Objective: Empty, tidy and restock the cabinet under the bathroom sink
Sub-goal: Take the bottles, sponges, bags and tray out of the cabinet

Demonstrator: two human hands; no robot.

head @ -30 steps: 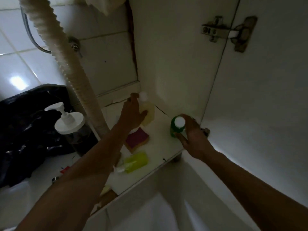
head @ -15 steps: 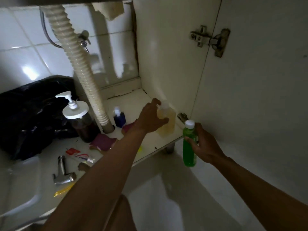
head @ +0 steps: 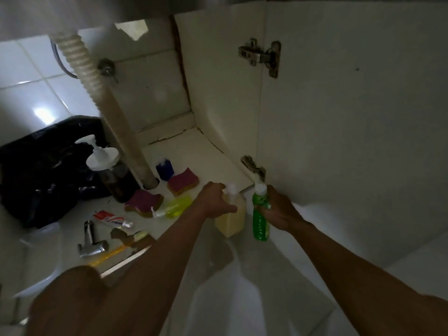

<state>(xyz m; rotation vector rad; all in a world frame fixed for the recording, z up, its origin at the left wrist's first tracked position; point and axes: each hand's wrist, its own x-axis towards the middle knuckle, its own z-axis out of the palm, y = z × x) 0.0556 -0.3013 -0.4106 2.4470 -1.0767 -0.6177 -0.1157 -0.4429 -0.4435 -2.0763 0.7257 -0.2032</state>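
Note:
My left hand (head: 214,201) grips the top of a pale yellow bottle (head: 231,220) and holds it just in front of the cabinet floor's (head: 208,156) front edge. My right hand (head: 278,209) grips a green bottle (head: 260,219) with a white cap, upright, beside the yellow one and outside the cabinet. The open cabinet door (head: 351,117) stands to the right. On the cabinet floor lie two pink sponges (head: 183,181) (head: 144,202), a small blue bottle (head: 164,168) and a lime-green bottle (head: 175,208) on its side.
A ribbed drain hose (head: 104,103) runs down to the cabinet floor. Left of it stand a pump dispenser (head: 109,170) and a black plastic bag (head: 43,170). A toothpaste tube (head: 111,218), a metal tap (head: 91,243) and a yellow toothbrush (head: 109,257) lie near the front edge.
Both hands have drawn back out of the cabinet, each carrying its bottle off the shelf toward me. The view has pulled back and shows more of the cabinet floor.

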